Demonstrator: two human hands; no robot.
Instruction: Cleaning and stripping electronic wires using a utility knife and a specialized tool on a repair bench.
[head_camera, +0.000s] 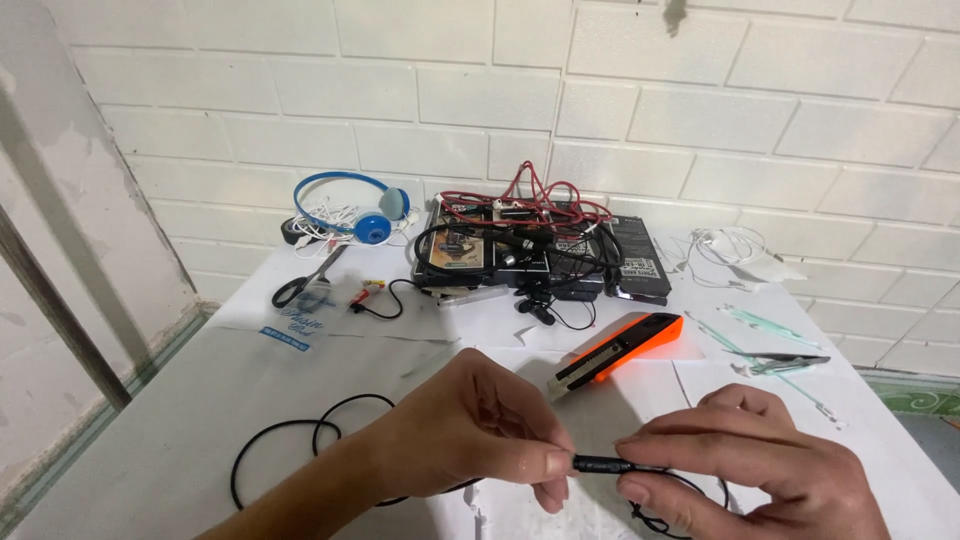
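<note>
Hands meet at six o'clock, low in the view: the left hand (480, 430) pinches one end of a short black plug (603, 464) between thumb and forefinger, and the right hand (760, 465) nips the other end, so both are clamped on the same piece. Its thin black cable (300, 428) loops away toward eight o'clock across the table (150, 440), which is covered in pale sheeting and paper.

Just beyond the hands, at about one o'clock, lies an orange utility knife (620, 348) with its blade end pointing toward the hands. Past three o'clock sit greenish plastic strips (770, 345), possibly wrappers; the view is too coarse to say.

Farther back, at twelve o'clock, a flat stack of dark electronic boxes (545, 255) carries a tangle of red wires (530, 200) and black leads. At eleven o'clock rest blue headphones (350, 205) and black-handled scissors (305, 280) on a clear printed bag (300, 322). White earphone cord (730, 245) curls at one o'clock.

Behind everything rises a white-painted brick wall (650, 110), with a grey frame (50, 300) at nine o'clock.
</note>
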